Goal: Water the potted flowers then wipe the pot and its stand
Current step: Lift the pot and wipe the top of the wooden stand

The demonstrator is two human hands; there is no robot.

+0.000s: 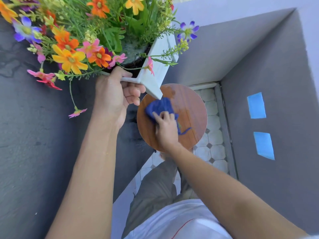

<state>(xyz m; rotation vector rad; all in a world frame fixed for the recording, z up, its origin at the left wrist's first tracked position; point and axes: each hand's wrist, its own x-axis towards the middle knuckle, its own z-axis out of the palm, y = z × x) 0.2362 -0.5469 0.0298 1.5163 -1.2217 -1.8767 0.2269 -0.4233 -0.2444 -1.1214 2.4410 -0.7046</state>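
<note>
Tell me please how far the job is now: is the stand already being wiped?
Yes, the stand is in hand. The left hand holds the white pot of flowers lifted off the round wooden stand, while the right hand presses a blue cloth on its top. Whether watering or pot wiping happened cannot be seen. Returning the pot remains.

There is one view only, worn on the person's head and aimed steeply down past chest and legs to the tiled floor (pixel 212 152). Its wide angle bends the grey walls (pixel 276 66) inward. The flowers (pixel 72 40) crowd close at the upper left; the round wooden stand (pixel 193 107) sits lower, near the centre, at arm's reach.
</note>
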